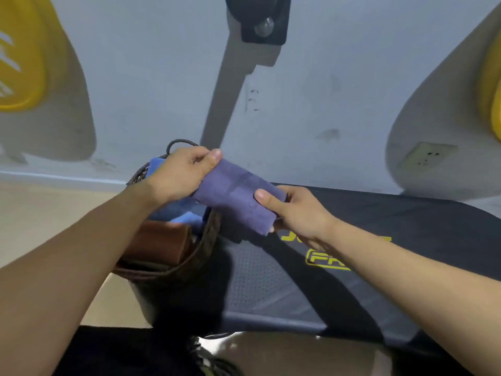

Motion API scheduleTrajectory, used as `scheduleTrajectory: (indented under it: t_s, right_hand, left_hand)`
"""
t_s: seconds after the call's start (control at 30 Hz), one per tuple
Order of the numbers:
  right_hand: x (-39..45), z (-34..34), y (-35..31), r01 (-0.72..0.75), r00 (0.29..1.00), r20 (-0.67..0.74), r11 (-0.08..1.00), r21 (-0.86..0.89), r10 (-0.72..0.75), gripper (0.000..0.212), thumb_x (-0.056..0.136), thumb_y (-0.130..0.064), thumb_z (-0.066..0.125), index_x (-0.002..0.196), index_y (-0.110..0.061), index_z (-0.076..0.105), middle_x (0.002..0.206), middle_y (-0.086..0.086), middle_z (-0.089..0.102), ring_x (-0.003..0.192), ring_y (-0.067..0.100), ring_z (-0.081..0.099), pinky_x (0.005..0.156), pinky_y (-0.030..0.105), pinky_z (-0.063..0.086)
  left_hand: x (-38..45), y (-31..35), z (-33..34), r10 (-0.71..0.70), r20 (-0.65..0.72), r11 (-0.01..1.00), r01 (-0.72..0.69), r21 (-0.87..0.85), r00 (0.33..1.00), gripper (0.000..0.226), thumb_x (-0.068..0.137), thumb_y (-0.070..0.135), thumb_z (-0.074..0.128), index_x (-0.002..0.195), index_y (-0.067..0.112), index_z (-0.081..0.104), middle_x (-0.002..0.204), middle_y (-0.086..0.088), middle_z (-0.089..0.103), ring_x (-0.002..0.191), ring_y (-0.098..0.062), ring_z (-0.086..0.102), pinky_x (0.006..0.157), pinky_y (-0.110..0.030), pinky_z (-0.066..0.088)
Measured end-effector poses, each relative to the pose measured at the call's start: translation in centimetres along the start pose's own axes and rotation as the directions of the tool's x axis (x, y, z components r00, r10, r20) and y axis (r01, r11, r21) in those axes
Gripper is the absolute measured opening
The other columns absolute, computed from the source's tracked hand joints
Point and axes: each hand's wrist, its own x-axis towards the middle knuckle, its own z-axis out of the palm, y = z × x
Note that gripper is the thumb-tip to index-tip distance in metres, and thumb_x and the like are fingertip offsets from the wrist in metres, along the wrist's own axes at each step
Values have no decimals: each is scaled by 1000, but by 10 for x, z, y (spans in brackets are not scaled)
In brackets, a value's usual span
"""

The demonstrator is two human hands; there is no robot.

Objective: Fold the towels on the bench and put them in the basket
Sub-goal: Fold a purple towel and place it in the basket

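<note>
The purple towel [234, 195] is folded into a small flat bundle. It is held up in the air, just above the right edge of the basket [200, 251] and the left end of the worktop [271, 283]. The left hand [179, 176] grips its far left end, with the thumb on top and the fingers curled under. The right hand [295, 210] pinches its near right end, with the thumb on top and the other fingers hidden behind the cloth.

The towel looks soft and light. It will bend and flop, and the folds could fall open if one end is let go. Holding both short ends, as the hands do now, should keep it neat. It does not look slippery, and it will not break.

Inside the basket lie a blue towel [173, 213] and a brown towel [160, 244], already folded.

The worktop is black and padded, with yellow writing [322, 260] on it. An arm covers part of it. Only "FR" in a yellow box can be read, with a bit of a letter above it. There is no label to see on the purple towel.
</note>
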Motion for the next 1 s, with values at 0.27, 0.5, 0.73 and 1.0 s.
scheduleTrajectory:
  t_s: [0.27,0.5,0.73,1.0]
  right_hand:
    - [136,108,-18,-107,961,-261,994,-31,95,40,85,-23,64,115,-1,51,97,11,61,91,29,62,83,45,57]
    - [150,118,-3,-21,925,-354,910,-415,-140,30,92,-30,63,112,-10,53,112,14,65,107,31,58,89,35,46]
    - [150,107,-9,156,877,-171,602,-783,-450,41,87,-28,65,126,-18,53,117,9,49,102,32,55,82,41,51]
    - [142,119,13,326,903,234,221,-919,-360,47,105,-40,30,133,-9,52,135,11,53,124,32,44,109,42,35]
  left_hand:
    - [35,-86,-44,-524,-325,729,216,-650,787,23,95,16,58,75,7,62,70,-7,65,64,-19,66,57,-36,61]
    - [42,-124,-45,-483,-540,870,448,-206,689,25,88,37,63,93,13,63,101,-11,71,100,-34,65,93,-41,52]
    - [37,-126,-46,-355,-582,912,407,-44,732,35,90,35,66,110,7,62,109,-14,67,106,-35,60,90,-35,45]
    - [42,-130,-39,-379,-525,884,465,36,762,32,92,28,61,106,0,60,111,-20,65,105,-39,57,84,-38,44]
